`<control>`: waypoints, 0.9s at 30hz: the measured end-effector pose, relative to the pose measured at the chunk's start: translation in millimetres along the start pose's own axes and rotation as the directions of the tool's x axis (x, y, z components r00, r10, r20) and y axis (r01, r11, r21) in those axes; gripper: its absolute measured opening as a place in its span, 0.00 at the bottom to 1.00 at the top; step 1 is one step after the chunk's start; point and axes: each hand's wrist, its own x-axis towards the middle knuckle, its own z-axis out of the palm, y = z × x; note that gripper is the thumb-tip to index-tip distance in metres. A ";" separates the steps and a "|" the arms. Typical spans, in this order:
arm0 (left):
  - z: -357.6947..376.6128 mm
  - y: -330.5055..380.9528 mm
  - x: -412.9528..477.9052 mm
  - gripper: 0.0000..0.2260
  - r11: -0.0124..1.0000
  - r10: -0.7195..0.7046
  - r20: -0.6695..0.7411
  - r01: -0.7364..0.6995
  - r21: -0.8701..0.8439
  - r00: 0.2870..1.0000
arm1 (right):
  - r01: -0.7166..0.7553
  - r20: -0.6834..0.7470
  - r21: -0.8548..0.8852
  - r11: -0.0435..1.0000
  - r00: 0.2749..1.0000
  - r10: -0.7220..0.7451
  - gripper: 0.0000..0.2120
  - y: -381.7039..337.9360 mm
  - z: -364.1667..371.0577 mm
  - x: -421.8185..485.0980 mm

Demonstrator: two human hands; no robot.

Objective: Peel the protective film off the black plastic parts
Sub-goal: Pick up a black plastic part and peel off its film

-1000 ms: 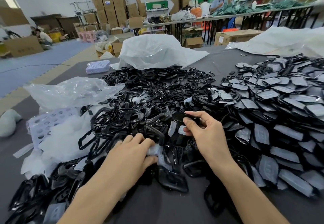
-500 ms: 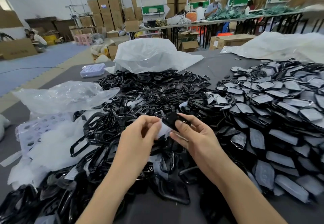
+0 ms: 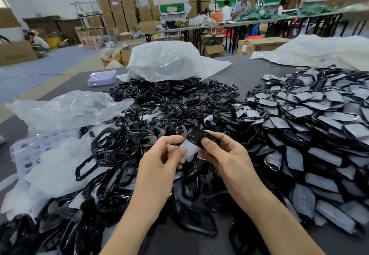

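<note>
**Film partly lifted from one small black part, held over the heap**

Head view. Both hands work above the near middle of the dark grey table (image 3: 249,75). The right hand (image 3: 225,155) grasps a small glossy black plastic part (image 3: 196,135), with the thumb on its upper face and the fingers underneath. The left hand (image 3: 161,159) pinches a whitish, translucent protective film (image 3: 189,149) that hangs from the part's lower edge.

The part looks light and stiff. Its bare gloss is probably slippery and easy to smudge, so the rim seems the better place to hold it. The film looks thin, soft and limp. It could tear under a sharp tug, so it is best gripped close to the line where it clings.

Below the hands, a heap of black ring-shaped plastic frames (image 3: 139,135) runs from the near edge to the far middle. Toward the right edge lies a heap of black parts with grey-white film on them (image 3: 309,125).

As for containers, a crumpled white plastic sack (image 3: 165,61) sits at the far middle. Black frames lie at its mouth, but its inside is hidden. A clear plastic bag (image 3: 65,107) lies slack by the left edge, and I cannot tell what it holds. Beside it, a lavender perforated plastic tray (image 3: 36,147) is half buried under white sheets. A smaller lavender tray (image 3: 102,77) stands near the far left corner, its contents too small to make out.
</note>
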 end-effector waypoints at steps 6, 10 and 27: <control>-3.3 1.8 -0.4 0.09 0.998 0.065 -0.064 -0.063 0.031 0.996 | 0.011 -0.047 -0.035 0.999 0.999 -0.012 0.06 -1.7 -2.2 2.0; -11.8 5.9 1.3 0.10 0.998 0.061 -0.165 -0.062 -0.001 0.984 | -0.031 -0.065 0.030 0.999 0.997 0.033 0.05 -5.9 -8.2 4.5; 4.1 11.2 -13.4 0.09 0.984 0.134 0.054 -0.139 0.107 0.990 | 0.002 -0.022 -0.200 0.980 1.000 -0.006 0.07 0.4 -2.7 -2.6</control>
